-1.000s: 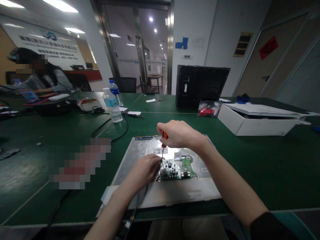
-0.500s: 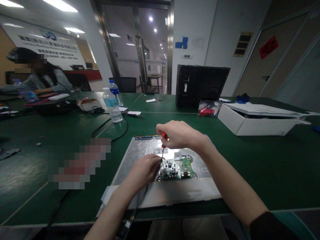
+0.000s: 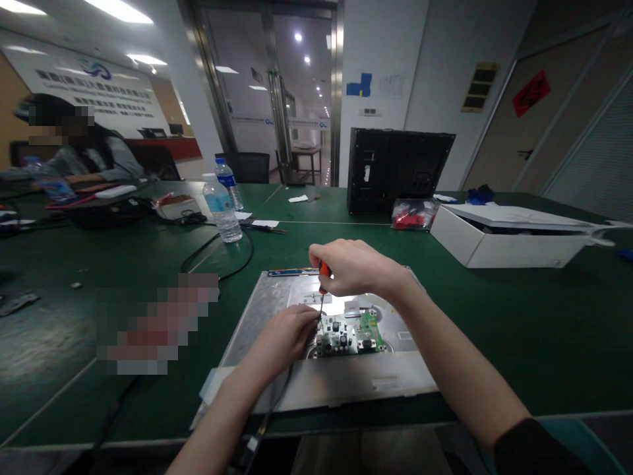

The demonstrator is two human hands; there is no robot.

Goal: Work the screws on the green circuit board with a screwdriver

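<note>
An orange-and-black screwdriver [image 3: 324, 270] stands nearly upright in my right hand [image 3: 359, 267], whose fingers are closed around its handle. Its thin shaft points down at the left upper corner of a green circuit board [image 3: 368, 323]. The board lies on the back of a flat silver metal panel [image 3: 262, 307]. My left hand [image 3: 289, 333] rests at the board's left edge, fingertips pressed together beside the screwdriver's tip. What they pinch there, if anything, is hidden. A dark cable [image 3: 271, 406] runs below my left wrist.
Two water bottles [image 3: 222, 211] stand at the left back, near a black cable [image 3: 251, 254]. A black monitor [image 3: 398, 171] stands behind the panel, with a bag of red items [image 3: 413, 216] at its foot. A white box [image 3: 514, 247] lies at right. Someone sits [image 3: 106, 155] far left.
</note>
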